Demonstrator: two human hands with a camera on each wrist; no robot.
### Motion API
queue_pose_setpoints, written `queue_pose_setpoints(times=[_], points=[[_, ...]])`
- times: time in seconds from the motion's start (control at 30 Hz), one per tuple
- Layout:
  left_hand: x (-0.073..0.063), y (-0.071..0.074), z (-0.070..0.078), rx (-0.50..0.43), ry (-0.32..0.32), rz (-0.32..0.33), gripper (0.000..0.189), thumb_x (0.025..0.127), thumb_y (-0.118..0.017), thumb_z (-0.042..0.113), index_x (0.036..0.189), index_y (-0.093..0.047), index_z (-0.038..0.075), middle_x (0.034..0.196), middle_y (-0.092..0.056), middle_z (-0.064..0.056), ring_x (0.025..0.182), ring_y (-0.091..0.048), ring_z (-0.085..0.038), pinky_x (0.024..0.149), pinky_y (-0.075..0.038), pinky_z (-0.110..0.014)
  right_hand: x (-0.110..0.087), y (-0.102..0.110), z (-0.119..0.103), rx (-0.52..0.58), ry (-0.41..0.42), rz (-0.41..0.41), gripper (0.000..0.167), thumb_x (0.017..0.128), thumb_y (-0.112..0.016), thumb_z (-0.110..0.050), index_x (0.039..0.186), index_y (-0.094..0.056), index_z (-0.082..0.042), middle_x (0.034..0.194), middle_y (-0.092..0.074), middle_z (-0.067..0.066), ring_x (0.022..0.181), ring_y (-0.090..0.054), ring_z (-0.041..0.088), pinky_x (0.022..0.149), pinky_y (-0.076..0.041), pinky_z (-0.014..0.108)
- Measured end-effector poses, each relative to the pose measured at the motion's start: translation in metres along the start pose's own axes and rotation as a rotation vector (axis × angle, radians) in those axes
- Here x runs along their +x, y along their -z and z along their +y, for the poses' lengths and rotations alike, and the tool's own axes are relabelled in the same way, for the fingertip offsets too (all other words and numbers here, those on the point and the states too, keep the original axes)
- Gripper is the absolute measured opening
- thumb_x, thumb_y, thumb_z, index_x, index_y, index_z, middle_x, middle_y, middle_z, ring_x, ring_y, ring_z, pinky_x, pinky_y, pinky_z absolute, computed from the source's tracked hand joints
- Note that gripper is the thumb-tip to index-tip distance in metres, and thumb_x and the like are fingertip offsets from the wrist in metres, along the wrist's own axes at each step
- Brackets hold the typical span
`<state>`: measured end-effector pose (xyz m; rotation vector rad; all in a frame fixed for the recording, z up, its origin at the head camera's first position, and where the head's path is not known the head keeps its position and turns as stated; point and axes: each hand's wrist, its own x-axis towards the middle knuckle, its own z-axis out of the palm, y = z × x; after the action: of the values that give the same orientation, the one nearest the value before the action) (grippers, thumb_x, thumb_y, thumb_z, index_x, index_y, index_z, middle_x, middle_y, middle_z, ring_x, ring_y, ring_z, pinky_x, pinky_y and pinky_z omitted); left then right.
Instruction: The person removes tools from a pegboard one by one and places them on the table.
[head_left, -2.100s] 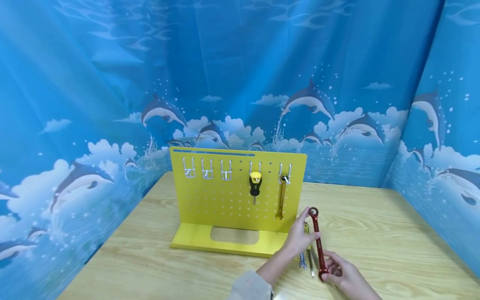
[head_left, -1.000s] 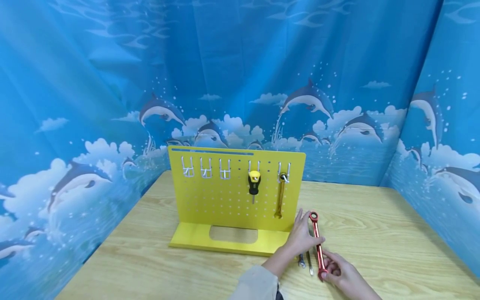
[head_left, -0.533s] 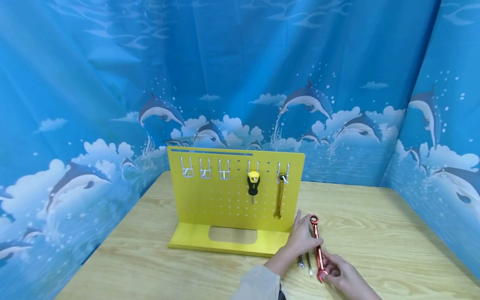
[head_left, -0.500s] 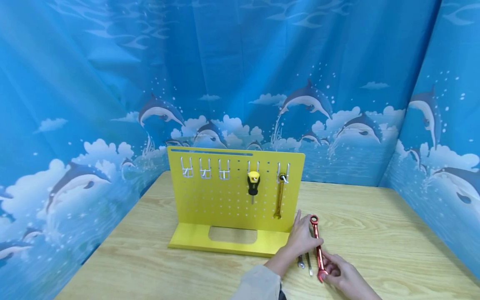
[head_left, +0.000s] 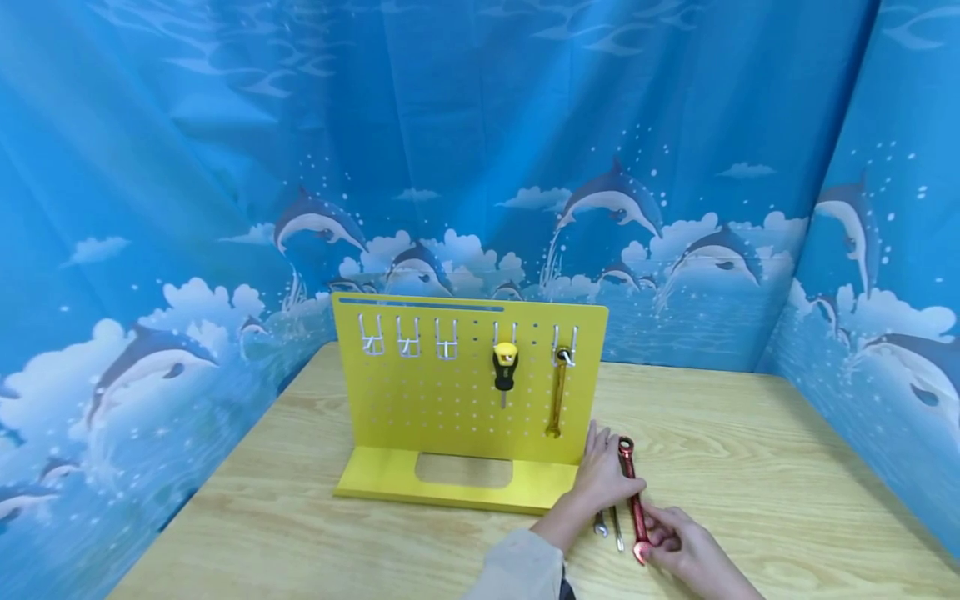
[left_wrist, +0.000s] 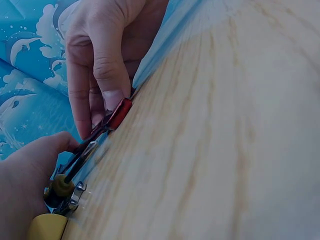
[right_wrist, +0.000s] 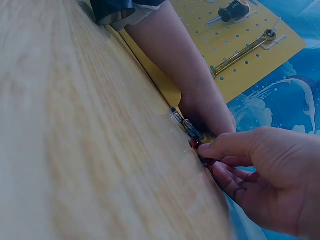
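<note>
A red combination wrench [head_left: 637, 517] lies low over the table, right of the pegboard, its ring end pointing away. My left hand [head_left: 598, 479] holds its upper part, thumb across the shaft and fingers by the ring. At the near, open-jawed end, my right hand [head_left: 686, 546] pinches it between thumb and fingers; the right wrist view shows the wrench [right_wrist: 195, 143] at those fingertips. Just left of it lie a screwdriver [head_left: 618, 529] and a small silver wrench [head_left: 601, 525], partly covered by my left hand. The screwdriver's yellow-and-black handle [left_wrist: 60, 187] shows in the left wrist view.
A yellow pegboard [head_left: 435, 408] stands on the wooden table [head_left: 750, 450]. A yellow-and-black stubby screwdriver [head_left: 505, 367] and a gold wrench [head_left: 557, 396] hang on it. Three white wire hooks [head_left: 408, 339] sit at its upper left. A blue dolphin curtain [head_left: 465, 150] surrounds the table.
Both hands have lowered the red wrench, its ring end most, closer beside the other tools. My left hand has come down with it; my right hand keeps its pinch.
</note>
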<state>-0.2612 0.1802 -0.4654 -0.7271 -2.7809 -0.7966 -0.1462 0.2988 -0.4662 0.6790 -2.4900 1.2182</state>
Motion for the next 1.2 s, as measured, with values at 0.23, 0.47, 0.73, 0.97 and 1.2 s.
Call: queue_pose_setpoints(times=[0.23,0.47,0.73,0.97,1.2], points=[[-0.002,0.002,0.001,0.020,0.038,-0.027,0.073,0.068,-0.074,0.044,0.126,-0.052,0.005,0.138,-0.038,-0.010,0.135,-0.015,-0.024,0.106,-0.021,-0.025,0.001,0.001,-0.003,0.010,-0.077,-0.029,0.057,0.070,-0.071,0.007,0.115,-0.042,0.027,0.091,-0.052,0.009,0.075,-0.051,0.003,0.060,-0.048,0.021],[0.000,0.000,0.001,0.027,0.065,-0.035,0.073,0.068,-0.073,0.046,0.126,-0.053,0.007,0.140,-0.035,-0.009,0.135,-0.014,-0.023,0.104,-0.024,-0.026,0.002,0.000,-0.005,0.026,-0.056,-0.015,0.054,0.069,-0.068,0.010,0.114,-0.043,0.027,0.092,-0.052,0.011,0.076,-0.051,0.004,0.060,-0.048,0.021],[0.000,0.000,0.002,0.044,0.081,-0.054,0.076,0.068,-0.073,0.046,0.130,-0.050,0.009,0.142,-0.033,-0.009,0.136,-0.013,-0.023,0.104,-0.024,-0.025,0.002,-0.001,-0.006,0.026,-0.069,0.004,0.052,0.070,-0.068,0.011,0.113,-0.044,0.027,0.092,-0.053,0.010,0.075,-0.050,0.004,0.060,-0.048,0.021],[0.000,0.002,0.001,0.005,0.057,-0.033,0.074,0.070,-0.071,0.044,0.132,-0.048,0.013,0.142,-0.033,-0.008,0.136,-0.013,-0.023,0.105,-0.024,-0.027,0.003,0.001,-0.006,0.053,-0.106,-0.021,0.052,0.072,-0.067,0.009,0.115,-0.042,0.026,0.094,-0.053,0.011,0.076,-0.051,0.004,0.061,-0.048,0.021],[-0.001,0.008,0.000,-0.118,-0.082,0.091,0.059,0.075,-0.069,0.036,0.126,-0.053,0.012,0.132,-0.045,-0.005,0.130,-0.029,-0.023,0.104,-0.027,-0.028,0.004,0.005,-0.011,-0.036,-0.277,0.037,0.040,0.079,-0.065,0.003,0.115,-0.052,0.016,0.094,-0.057,0.010,0.075,-0.053,0.003,0.063,-0.048,0.022]])
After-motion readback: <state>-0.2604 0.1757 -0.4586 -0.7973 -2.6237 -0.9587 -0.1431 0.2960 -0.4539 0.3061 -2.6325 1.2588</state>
